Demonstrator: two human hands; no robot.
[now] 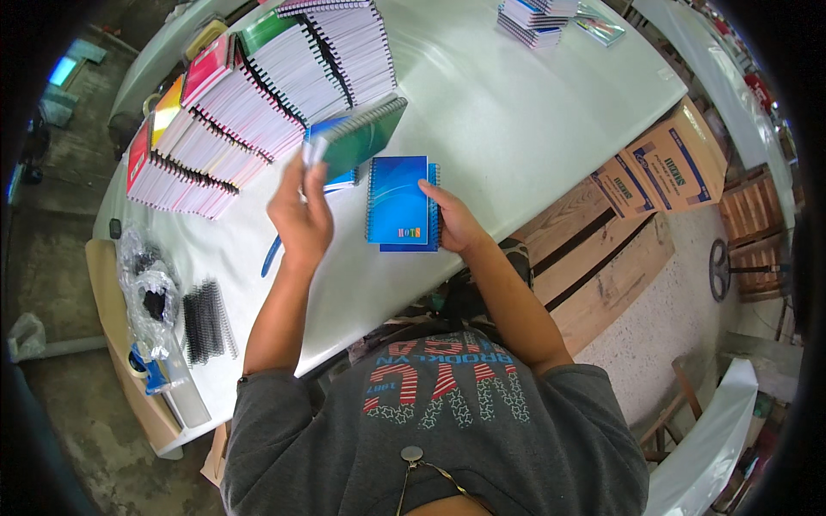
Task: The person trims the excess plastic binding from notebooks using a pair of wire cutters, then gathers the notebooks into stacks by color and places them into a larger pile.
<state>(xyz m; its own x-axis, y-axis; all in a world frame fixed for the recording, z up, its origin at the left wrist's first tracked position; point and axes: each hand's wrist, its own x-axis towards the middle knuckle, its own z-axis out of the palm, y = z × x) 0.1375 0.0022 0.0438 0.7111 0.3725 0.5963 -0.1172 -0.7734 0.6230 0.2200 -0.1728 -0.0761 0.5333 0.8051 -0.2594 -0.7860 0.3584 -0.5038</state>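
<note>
My left hand is closed on the edge of a green spiral notebook, held tilted above the table and slightly blurred. Partly hidden beneath it, another blue notebook shows its edge. My right hand grips two small blue spiral notebooks by their right side, thumb on top. The upper blue notebook has coloured letter blocks on its cover; the lower one sticks out below and to the right. Left of my left wrist lies a thin blue strip or pen-like thing.
Tall rows of spiral notebooks stand at the far left of the white table. Black binding coils and clear plastic wrap lie near left. A small notebook stack is far right. Cardboard boxes sit beyond the right edge.
</note>
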